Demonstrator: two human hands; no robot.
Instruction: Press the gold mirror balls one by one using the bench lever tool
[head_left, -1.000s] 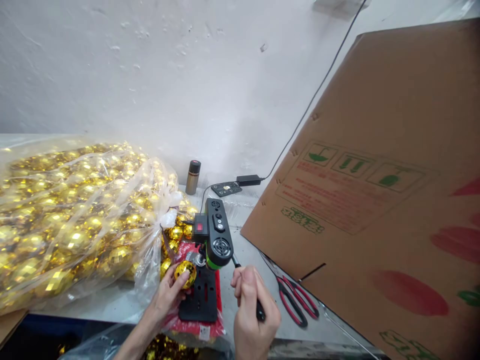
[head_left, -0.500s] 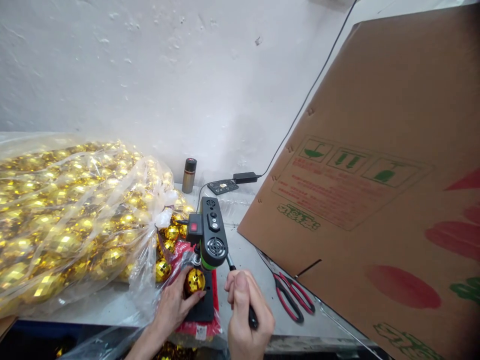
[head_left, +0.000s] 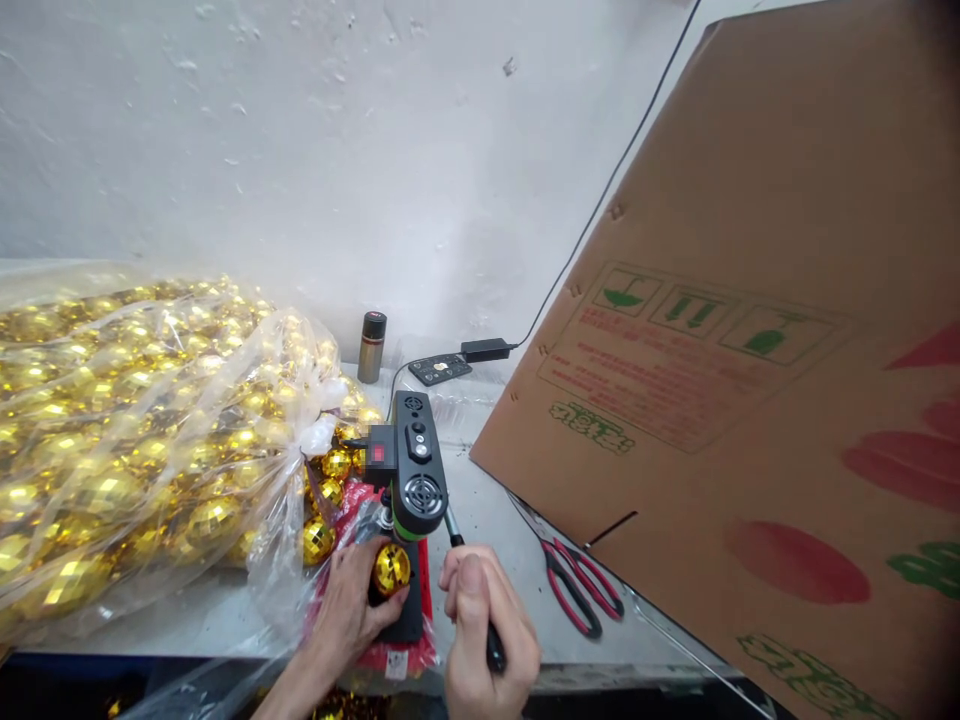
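My left hand [head_left: 352, 600] is closed round a gold mirrored ball [head_left: 391, 570], holding it over the black base [head_left: 405, 622] of a small bench drill press. The head of the drill press [head_left: 420, 465], black with a green band, stands right above and behind the ball. Whether a bit touches the ball is hidden. In my right hand [head_left: 491, 630] is the black-gripped lever [head_left: 496, 648] of the press, its metal rod running up to the machine's right side. Red plastic wrap [head_left: 358, 510] lies under the base.
A clear bag of gold mirrored balls [head_left: 150, 440] fills the left. Red-handled scissors [head_left: 581, 590] lie right of my right hand, beside a large cardboard box [head_left: 712, 350]. Behind the press are a spray can [head_left: 371, 348], a dark panel [head_left: 440, 369] and a black power adapter [head_left: 485, 349].
The whole view has shifted slightly, moving things a little left. The ball appears turned a little in my left hand. Both hands keep their hold.
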